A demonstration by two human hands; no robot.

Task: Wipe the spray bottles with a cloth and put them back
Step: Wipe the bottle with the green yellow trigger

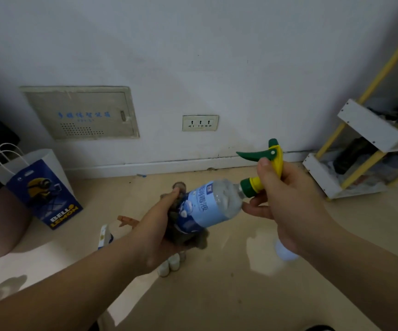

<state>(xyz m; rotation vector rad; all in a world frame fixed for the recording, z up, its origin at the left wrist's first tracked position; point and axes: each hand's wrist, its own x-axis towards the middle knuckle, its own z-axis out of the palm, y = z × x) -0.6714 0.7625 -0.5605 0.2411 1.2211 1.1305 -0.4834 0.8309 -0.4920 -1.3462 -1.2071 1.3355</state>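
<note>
You hold the spray bottle (207, 204) lying sideways in the air above the floor (217, 295), in the middle of the view. Its base points left and its yellow head points right.

Your right hand (286, 206) grips the yellow head and neck. The fingers (253, 207) curl under the green collar, and the thumb lies up along the head, just beside the green trigger (253, 155), which sticks out to the left.

Your left hand (155, 230) clasps a grey cloth (193, 240) around the bottle's base, with the thumb pressing the cloth onto the blue label. A loose end of the cloth hangs below the bottle.

A pale blue shape (285, 252) shows just under your right wrist, too blurred to tell what it is.

On the floor to the left stands a blue and white paper bag (42, 187). On the far wall are a beige panel (81, 113) and a socket (200, 123). A white and yellow shelf rack (370, 130) stands on the right.
</note>
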